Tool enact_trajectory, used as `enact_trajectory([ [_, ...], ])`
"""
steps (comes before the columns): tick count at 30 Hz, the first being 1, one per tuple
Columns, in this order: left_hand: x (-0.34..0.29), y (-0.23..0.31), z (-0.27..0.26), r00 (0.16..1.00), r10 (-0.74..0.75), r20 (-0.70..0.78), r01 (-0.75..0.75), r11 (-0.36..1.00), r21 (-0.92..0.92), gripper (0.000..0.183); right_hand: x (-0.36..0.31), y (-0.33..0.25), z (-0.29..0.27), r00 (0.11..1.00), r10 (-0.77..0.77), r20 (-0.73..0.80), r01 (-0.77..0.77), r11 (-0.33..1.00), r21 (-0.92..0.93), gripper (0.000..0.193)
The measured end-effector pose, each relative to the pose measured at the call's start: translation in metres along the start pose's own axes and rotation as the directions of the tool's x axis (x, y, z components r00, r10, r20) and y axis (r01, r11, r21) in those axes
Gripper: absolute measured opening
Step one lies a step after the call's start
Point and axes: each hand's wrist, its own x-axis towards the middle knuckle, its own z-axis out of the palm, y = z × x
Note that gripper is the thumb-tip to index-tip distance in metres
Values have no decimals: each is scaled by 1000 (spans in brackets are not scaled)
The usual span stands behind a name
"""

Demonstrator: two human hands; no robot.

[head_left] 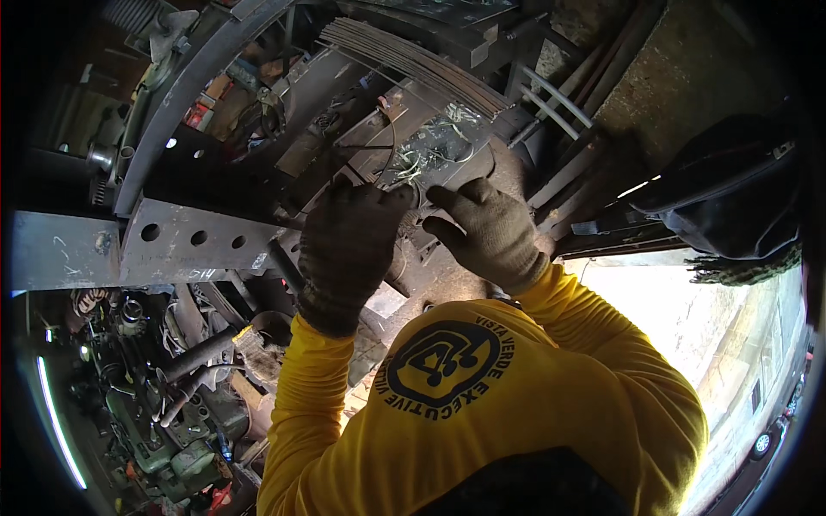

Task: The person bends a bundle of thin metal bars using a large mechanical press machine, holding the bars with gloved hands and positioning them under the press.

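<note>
My left hand (pixel 351 249), in a worn knit work glove, is raised in front of my chest with its fingers curled in. Close to its right, my right hand (pixel 492 230), gloved the same way, has its fingers bent and drawn together toward the left one. Anything between the fingertips is too small or too dark to make out. Just beyond the hands lies a dark work surface (pixel 447 148) with pale, stringy scraps (pixel 411 162) on it. A thin, curved wire (pixel 393 142) shows beyond the left hand's fingers.
A bundle of thin metal rods (pixel 413 64) lies at the far side. To the left are a steel plate with round holes (pixel 176 242) and a large curved steel bar (pixel 163 129). Greenish machinery (pixel 155 421) stands lower left. A dark bag-like item (pixel 731 193) hangs at right.
</note>
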Motion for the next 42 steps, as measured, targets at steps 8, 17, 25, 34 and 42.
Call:
enact_trajectory([
  [8,24,29,-5,886,-66,-458,63,998,-22,38,3,23,15,943,270,193,-330,825,459,20],
  [17,-13,75,90,923,-277,267,384,611,-692,73,3,52,53,584,543,603,-765,120,632,34],
  [25,-19,62,84,920,-362,150,378,719,-584,56,2,63,80,640,430,636,-669,-95,737,35],
  [34,-24,48,92,945,-307,109,313,760,-570,57,7,65,84,639,424,642,-706,-8,708,42],
  [42,-26,47,95,954,-296,55,276,785,-554,58,10,62,79,640,414,647,-720,30,693,38],
])
